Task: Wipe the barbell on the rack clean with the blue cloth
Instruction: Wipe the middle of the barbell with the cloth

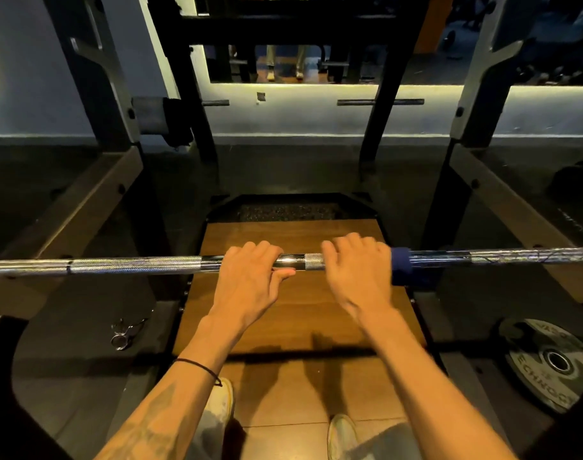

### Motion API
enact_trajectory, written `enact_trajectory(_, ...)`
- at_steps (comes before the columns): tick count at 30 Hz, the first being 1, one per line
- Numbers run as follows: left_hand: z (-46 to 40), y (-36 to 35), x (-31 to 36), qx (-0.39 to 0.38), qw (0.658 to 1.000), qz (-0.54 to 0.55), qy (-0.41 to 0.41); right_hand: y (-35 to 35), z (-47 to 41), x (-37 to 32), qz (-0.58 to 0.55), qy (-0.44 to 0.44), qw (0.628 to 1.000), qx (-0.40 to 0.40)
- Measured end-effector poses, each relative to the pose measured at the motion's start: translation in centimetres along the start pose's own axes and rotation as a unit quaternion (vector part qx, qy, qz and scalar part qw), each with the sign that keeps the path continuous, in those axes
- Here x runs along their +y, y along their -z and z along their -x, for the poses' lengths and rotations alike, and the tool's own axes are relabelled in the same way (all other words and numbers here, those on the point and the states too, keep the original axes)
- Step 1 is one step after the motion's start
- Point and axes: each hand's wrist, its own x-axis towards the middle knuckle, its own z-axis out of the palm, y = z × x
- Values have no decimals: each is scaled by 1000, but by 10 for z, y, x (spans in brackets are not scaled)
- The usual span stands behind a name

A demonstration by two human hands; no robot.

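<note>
1. The rack stands around the barbell, which lies level across it, above a wooden platform.
2. A weight plate lies on the floor below the barbell's right end.
3. The left hand curls over the barbell's middle, gripping it.
4. The right hand, just beside it, wraps the blue cloth around the barbell.
5. A spring collar lies on the floor below the barbell's left part.
</note>
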Motion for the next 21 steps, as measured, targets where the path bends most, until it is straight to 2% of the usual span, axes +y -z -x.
enact_trajectory(5,-3,6,4,-30,999,-29,22,-3,1,-83,-64,41,997,-19)
enact_trajectory(8,-1,1,-4,-23,1000,-9,4,-3,-1,-65,-72,94,993,-12)
enact_trajectory(11,1,-3,-8,0,1000,-1,-10,2,-8,-7,-3,126,992,-14)
enact_trajectory(13,2,-3,-7,0,1000,4,-7,5,-10,36,25,86,996,-21)
enact_trajectory(16,2,-2,-5,0,1000,13,-5,4,-5,63,-8,-15,1000,-10)
enact_trajectory(18,1,-1,-4,-5,1000,15,0,0,-2,50,-14,-42,999,10)
enact_trajectory(21,1,-1,-3,-8,1000,7,5,0,-2,13,-25,-26,999,6)
